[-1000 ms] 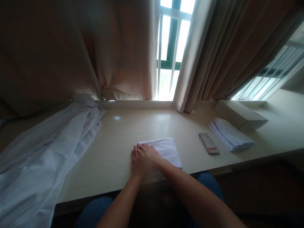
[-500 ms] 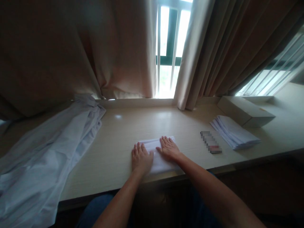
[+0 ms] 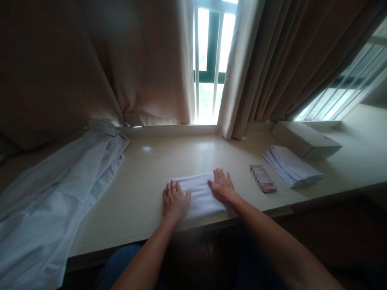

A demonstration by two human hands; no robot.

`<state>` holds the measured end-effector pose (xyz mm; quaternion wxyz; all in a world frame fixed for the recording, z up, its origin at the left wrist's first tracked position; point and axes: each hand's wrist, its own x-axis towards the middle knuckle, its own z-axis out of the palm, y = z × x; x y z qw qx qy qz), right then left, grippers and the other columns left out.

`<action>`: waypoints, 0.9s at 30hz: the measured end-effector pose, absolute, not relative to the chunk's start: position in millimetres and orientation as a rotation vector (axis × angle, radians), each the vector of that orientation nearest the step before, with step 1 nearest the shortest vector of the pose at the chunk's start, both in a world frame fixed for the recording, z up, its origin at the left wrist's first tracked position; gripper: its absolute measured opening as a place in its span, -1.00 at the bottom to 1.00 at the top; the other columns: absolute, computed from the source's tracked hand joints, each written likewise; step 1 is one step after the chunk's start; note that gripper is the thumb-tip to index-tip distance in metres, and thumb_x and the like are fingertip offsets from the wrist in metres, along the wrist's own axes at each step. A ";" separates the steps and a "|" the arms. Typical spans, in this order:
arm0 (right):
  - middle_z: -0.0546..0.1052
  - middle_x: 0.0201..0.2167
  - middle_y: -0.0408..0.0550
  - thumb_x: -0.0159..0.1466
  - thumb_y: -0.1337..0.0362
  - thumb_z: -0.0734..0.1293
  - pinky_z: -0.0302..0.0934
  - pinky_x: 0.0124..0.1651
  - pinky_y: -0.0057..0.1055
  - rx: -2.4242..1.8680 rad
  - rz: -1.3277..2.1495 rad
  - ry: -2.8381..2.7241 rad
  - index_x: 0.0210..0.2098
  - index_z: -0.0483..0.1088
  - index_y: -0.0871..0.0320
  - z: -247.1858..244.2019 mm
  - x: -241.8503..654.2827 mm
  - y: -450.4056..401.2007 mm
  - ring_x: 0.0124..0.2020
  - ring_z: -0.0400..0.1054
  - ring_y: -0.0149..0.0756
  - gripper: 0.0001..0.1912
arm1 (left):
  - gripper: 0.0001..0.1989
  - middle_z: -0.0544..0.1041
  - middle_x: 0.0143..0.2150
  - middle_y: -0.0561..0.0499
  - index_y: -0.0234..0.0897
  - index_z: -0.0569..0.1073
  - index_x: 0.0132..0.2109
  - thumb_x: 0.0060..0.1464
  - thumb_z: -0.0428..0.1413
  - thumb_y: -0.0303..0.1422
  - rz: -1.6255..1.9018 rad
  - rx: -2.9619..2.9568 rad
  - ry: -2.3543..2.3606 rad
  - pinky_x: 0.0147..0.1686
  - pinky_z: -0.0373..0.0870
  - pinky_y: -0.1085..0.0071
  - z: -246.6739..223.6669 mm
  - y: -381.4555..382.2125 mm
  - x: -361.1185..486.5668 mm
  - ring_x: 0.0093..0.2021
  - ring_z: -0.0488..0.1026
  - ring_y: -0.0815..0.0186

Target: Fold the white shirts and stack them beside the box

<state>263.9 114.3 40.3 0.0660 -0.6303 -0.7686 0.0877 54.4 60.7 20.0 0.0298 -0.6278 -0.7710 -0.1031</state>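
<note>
A folded white cloth [image 3: 201, 195] lies flat near the table's front edge, with slight wrinkles across its top. My left hand [image 3: 175, 201] rests palm down over its left side, fingers stretched out. On the right side of the cloth lies my right hand [image 3: 223, 186], also flat, with its thumb toward the middle and fingers pointing to the back. Both hands are open, and neither grips the fabric. Parts of the cloth's side edges are hidden beneath the palms.
Loose white fabric [image 3: 69, 173] spreads over the left of the table [image 3: 133, 209] and hangs off its front. To the right are a blurred-out flat object [image 3: 263, 178], a stack of folded white cloth [image 3: 294, 166] and a box [image 3: 306, 139]. Curtains [image 3: 151, 64] hang behind.
My right hand has slid rightward to the cloth's right edge, uncovering more of its top. My left hand stays on the left side. The whole view has shifted slightly.
</note>
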 end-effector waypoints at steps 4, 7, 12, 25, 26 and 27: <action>-0.13 0.38 0.13 0.38 0.00 -0.06 -0.60 0.33 -0.04 -1.780 0.149 -2.346 0.35 -0.07 0.32 47.6 239.3 103.4 0.40 -0.41 -0.10 -0.31 | -0.31 0.07 0.36 -0.32 -0.56 0.13 0.30 0.17 -0.18 -0.13 -0.358 -1.931 -2.365 0.31 -0.22 0.10 22.1 59.8 56.5 0.38 -0.10 0.00; -0.04 0.37 0.13 0.39 -0.02 -0.06 -0.50 0.34 -0.05 -1.638 0.187 -2.347 0.34 -0.02 0.30 47.6 200.9 86.4 0.39 -0.29 -0.09 -0.32 | -0.33 0.06 0.36 -0.33 -0.56 0.13 0.30 0.19 -0.20 -0.15 -0.360 -1.946 -2.366 0.31 -0.20 0.09 21.8 58.5 55.0 0.38 -0.10 -0.01; 0.19 0.29 0.07 0.42 0.09 -0.13 -0.41 0.35 -0.10 -1.489 0.245 -2.322 0.24 0.19 0.19 42.3 159.9 60.5 0.35 -0.11 -0.18 -0.43 | -0.42 -0.01 0.40 -0.23 -0.48 0.07 0.34 0.23 -0.29 -0.33 -0.271 -2.005 -2.368 0.32 -0.20 0.13 18.1 56.6 48.5 0.40 -0.15 0.10; -0.10 0.38 -0.05 0.38 -0.06 -0.03 -0.59 0.34 0.01 -1.668 0.200 -2.338 0.34 0.00 0.07 46.4 217.9 48.1 0.40 -0.41 -0.08 -0.37 | -0.29 0.06 0.37 -0.31 -0.54 0.11 0.31 0.18 -0.19 -0.09 -0.368 -1.979 -2.361 0.31 -0.20 0.12 17.8 61.1 51.8 0.38 -0.09 0.01; -0.12 0.39 -0.05 0.38 -0.07 -0.02 -0.60 0.33 0.03 -1.684 0.217 -2.337 0.35 -0.02 0.07 47.0 220.2 47.5 0.40 -0.42 -0.08 -0.37 | -0.29 0.06 0.37 -0.30 -0.54 0.11 0.31 0.18 -0.19 -0.09 -0.370 -1.978 -2.363 0.31 -0.20 0.12 18.3 61.0 52.3 0.38 -0.10 0.01; -0.13 0.39 -0.04 0.38 -0.07 -0.03 -0.60 0.33 0.03 -1.690 0.234 -2.338 0.35 -0.04 0.07 47.4 222.2 47.2 0.40 -0.43 -0.08 -0.36 | -0.30 0.06 0.37 -0.30 -0.54 0.12 0.31 0.18 -0.19 -0.10 -0.372 -1.976 -2.366 0.32 -0.20 0.11 19.2 60.7 53.1 0.38 -0.10 0.01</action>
